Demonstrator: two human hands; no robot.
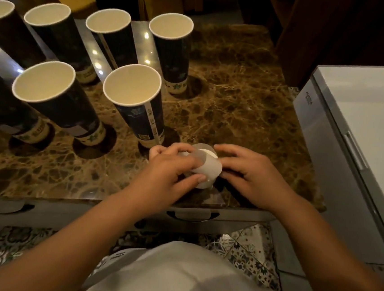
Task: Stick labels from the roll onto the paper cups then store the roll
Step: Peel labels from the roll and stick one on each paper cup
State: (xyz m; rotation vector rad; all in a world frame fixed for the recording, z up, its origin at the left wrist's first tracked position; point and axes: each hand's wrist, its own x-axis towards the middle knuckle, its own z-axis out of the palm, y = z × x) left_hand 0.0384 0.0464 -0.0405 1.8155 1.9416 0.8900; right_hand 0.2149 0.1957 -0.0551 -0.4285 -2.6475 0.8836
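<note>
Several tall dark paper cups with cream insides stand upright in two rows on the brown marble counter (237, 98). The nearest cup (140, 107) is just behind my hands. A white label roll (207, 168) with round translucent labels sits low over the counter near its front edge. My left hand (172, 174) grips the roll from the left, thumb and fingers pinching at a label. My right hand (251, 172) holds the roll's right side, fingers curled. Part of the roll is hidden by my fingers.
A white chest appliance (363, 129) with a handle stands at the right, close to the counter. Two drawers with dark handles (191, 215) run under the counter's front edge. Patterned floor tiles (246, 251) lie below. Yellow chairs stand in the dark beyond the cups.
</note>
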